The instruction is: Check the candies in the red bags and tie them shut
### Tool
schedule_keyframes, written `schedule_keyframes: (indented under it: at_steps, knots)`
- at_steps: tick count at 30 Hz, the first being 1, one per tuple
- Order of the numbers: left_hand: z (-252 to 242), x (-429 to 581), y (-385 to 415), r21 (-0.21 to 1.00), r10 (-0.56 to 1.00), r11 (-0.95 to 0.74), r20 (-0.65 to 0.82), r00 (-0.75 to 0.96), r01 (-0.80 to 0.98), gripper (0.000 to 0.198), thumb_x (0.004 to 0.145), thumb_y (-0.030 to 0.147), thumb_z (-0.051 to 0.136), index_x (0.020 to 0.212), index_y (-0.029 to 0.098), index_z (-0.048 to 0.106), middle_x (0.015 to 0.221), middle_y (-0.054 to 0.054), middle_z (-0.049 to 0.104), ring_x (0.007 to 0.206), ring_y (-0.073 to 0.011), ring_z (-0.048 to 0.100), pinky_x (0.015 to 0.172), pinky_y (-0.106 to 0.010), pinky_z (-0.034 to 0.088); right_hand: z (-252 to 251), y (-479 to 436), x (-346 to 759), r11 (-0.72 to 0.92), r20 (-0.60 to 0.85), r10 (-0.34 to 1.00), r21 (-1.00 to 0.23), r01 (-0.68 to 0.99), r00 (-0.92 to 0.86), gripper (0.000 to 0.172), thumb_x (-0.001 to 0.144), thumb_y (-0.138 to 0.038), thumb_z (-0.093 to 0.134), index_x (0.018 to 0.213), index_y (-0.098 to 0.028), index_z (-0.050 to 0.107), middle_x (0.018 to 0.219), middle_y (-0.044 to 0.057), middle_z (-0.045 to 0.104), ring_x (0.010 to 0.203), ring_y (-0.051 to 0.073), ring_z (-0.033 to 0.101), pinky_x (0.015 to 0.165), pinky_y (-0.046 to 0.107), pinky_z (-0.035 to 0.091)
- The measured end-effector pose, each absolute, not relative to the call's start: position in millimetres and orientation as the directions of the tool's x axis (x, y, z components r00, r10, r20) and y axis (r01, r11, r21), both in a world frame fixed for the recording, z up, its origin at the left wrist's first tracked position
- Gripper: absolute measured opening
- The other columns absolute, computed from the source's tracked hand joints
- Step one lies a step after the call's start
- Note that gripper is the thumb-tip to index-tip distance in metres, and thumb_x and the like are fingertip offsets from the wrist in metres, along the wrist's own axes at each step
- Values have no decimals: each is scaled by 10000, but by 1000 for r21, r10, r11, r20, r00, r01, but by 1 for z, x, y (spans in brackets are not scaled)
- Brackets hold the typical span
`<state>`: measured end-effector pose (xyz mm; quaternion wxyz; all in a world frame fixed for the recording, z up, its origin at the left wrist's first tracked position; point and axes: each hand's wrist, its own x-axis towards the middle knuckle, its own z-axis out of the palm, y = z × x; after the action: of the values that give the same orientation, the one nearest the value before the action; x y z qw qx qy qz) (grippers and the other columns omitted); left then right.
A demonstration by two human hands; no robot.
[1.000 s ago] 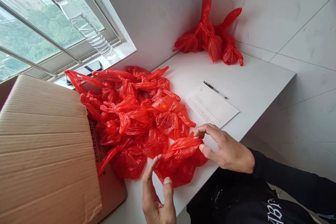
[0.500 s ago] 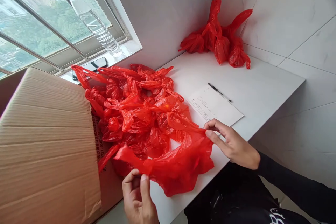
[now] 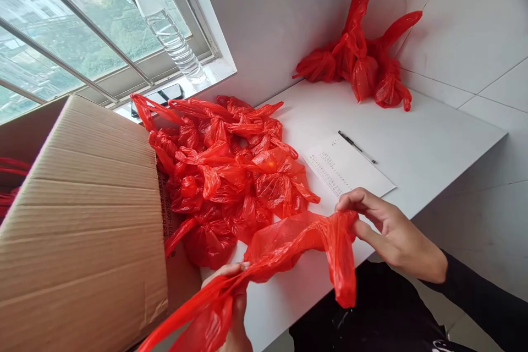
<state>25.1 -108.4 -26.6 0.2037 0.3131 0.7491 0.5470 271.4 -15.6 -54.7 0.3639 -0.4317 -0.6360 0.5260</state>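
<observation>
A thin red plastic bag [image 3: 289, 239] stretches between my two hands over the near edge of the white table. My left hand [image 3: 237, 308] grips its left part, and the bag's loose handles trail down across the palm and wrist. At the other end, my right hand [image 3: 381, 231] pinches the bag between thumb and fingers, with a strip hanging below the fingertips. Just beyond the stretched bag lies a heap of knotted red bags [image 3: 231, 165], some with round things showing faintly through. What they contain is mostly hidden.
A large cardboard box [image 3: 86, 220] stands at the left, with red plastic inside. On the white table [image 3: 437, 137] lie a printed sheet [image 3: 350, 168] and a black pen [image 3: 357, 146]. More red bags [image 3: 358, 60] sit in the far corner. The windowsill holds a water bottle [image 3: 173, 38] and a phone [image 3: 159, 100].
The bag in my hands has gone from a wide, hanging shape to a gathered, twisted band. Its left part now drapes over my left hand. The view has shifted slightly left.
</observation>
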Motion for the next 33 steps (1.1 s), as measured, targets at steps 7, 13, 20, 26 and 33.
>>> schedule_keyframes:
  at_steps: [7,13,20,26,33]
  knots:
    - [-36,28,-107,928,753,233,17,-658,290,210,844,417,692,965,283,583,981,18,626,967,-194,619,908,-335,496,-15,-39,250,438,407,898,-868,236,-170,523,873,-117,576,1328,-367,517,1243,67,594,1216,293,543,1041,485,470]
    - [-40,18,-110,842,838,208,109,-535,498,299,857,466,642,1068,254,637,1106,-33,668,1032,-237,627,945,-369,488,2,-14,206,839,377,487,-453,302,-788,314,989,-152,505,1290,-208,572,1193,75,669,1139,225,588,1121,458,394]
    - [-38,32,-105,918,663,341,-81,-745,204,375,758,525,758,960,219,679,958,-30,699,919,-212,646,829,-301,508,-31,-2,204,835,193,532,-279,474,-824,180,945,-54,504,941,-182,631,865,17,600,821,194,546,993,432,437]
    - [-53,18,-112,958,698,285,-204,-686,5,495,764,430,769,1195,233,628,996,-26,731,877,-177,675,775,-230,540,-19,-21,207,738,124,640,-376,561,-758,187,968,-126,492,815,-204,565,802,9,563,682,198,526,616,361,451]
    - [-55,44,-110,905,799,162,113,-590,393,695,767,360,771,1396,287,485,1375,-88,585,1281,-276,552,1097,-426,428,-55,-44,222,618,203,740,-582,529,-641,186,995,-202,514,1126,-242,640,1019,38,719,867,201,685,777,320,575]
